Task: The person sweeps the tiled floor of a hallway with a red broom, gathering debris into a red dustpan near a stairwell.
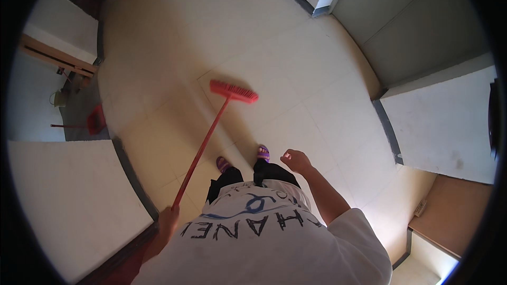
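My left hand [169, 219] is wrapped around the end of a red broom handle [202, 151] at the lower left. The handle slants up and away to the red broom head [233, 92], which is out in front of my feet over the pale tiled floor [273, 59]. Whether the bristles touch the tiles cannot be told. With its fingers curled in, my right hand [296, 161] hangs at my right side and holds nothing visible. My feet wear purple sandals [263, 153] just below the broom head.
Through the doorway on the left are a red long-handled dustpan [96, 120] and a pale bucket [59, 98]. White walls with dark skirting [134, 182] border the floor. A grey door-like panel [408, 23] is at upper right, a brown wooden surface [455, 209] at lower right.
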Tool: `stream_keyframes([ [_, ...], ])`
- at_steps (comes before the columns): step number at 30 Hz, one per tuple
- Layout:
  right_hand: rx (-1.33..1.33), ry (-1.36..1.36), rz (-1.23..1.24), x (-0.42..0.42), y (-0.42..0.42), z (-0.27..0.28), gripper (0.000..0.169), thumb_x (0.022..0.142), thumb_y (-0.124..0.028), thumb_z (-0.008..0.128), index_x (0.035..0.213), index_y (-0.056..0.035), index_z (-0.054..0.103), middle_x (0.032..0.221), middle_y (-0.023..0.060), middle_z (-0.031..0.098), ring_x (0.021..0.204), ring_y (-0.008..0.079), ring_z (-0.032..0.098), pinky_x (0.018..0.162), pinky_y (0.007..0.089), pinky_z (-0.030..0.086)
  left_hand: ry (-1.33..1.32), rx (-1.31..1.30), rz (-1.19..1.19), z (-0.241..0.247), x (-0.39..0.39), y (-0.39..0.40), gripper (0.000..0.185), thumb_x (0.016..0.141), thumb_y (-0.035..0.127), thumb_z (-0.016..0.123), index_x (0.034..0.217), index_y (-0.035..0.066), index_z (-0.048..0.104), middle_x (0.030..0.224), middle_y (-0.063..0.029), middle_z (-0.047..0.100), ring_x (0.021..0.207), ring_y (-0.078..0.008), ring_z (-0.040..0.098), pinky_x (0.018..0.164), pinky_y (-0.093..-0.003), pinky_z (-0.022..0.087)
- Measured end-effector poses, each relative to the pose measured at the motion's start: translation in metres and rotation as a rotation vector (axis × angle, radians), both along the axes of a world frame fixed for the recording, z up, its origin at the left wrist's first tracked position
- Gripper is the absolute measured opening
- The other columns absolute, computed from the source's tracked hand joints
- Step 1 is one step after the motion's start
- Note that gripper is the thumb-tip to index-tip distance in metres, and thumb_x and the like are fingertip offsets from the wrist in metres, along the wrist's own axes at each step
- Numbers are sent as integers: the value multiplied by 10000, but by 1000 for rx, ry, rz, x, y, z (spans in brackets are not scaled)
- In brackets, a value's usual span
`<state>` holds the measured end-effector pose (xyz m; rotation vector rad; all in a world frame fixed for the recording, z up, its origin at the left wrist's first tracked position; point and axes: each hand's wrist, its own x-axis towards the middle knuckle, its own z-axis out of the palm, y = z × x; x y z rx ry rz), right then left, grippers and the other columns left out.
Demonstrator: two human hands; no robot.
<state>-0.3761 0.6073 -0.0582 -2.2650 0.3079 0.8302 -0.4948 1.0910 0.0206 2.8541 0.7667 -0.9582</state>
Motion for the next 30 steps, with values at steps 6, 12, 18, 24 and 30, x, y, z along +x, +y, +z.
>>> stream_keyframes([
  [6,54,-65,-261,-15,-21,31,306,795,-359,562,916,-85,624,863,113,648,865,272,614,768,362,477,-232,-359,-369,-132,188,-101,554,859,518,396,772,16,610,767,-231,611,781,-405,601,694,-487,461],
  [12,-35,-70,-519,-80,-63,47,254,805,-309,602,915,-82,631,857,109,649,829,236,621,738,327,480,-152,-502,-390,-126,344,-267,346,858,305,410,955,38,606,938,-204,622,892,-363,596,787,-455,469],
  [18,-86,150,-657,-146,-75,0,301,792,-318,606,920,-47,634,853,108,656,828,243,623,744,339,480,-67,-433,-337,-104,295,-225,390,846,372,407,981,78,626,948,-182,629,914,-346,598,808,-442,463],
  [24,133,278,-560,-105,-48,-41,295,774,-297,607,879,-22,632,756,85,646,671,164,615,646,295,485,29,-255,-236,-57,200,-68,423,811,457,477,971,107,654,885,-151,646,844,-322,617,759,-423,472],
  [30,212,186,-637,6,1,-15,262,820,-274,574,951,-46,580,785,34,602,679,125,572,593,266,449,214,-114,27,5,120,80,435,794,491,517,949,111,664,826,-105,654,808,-270,628,736,-395,480],
])
